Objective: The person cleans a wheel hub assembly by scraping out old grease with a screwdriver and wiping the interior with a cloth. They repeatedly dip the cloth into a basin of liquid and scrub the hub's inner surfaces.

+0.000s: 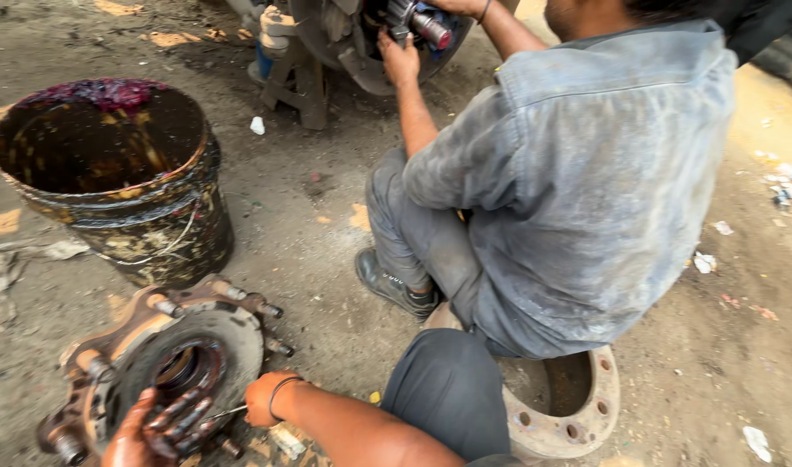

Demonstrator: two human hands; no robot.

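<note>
Lying on the dirt ground, the wheel hub sits before a grimy bucket. Left hand, greasy, fingers curled, rests on the hub's bearing. Right hand is pinching a thin metal tool. A co-worker squats nearby.

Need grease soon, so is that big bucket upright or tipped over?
Upright: the bucket stands on its base on the ground, open mouth up, dark inside visible.

Greasy bucket upper left; co-worker sits on brake drum w/ axle.
</note>
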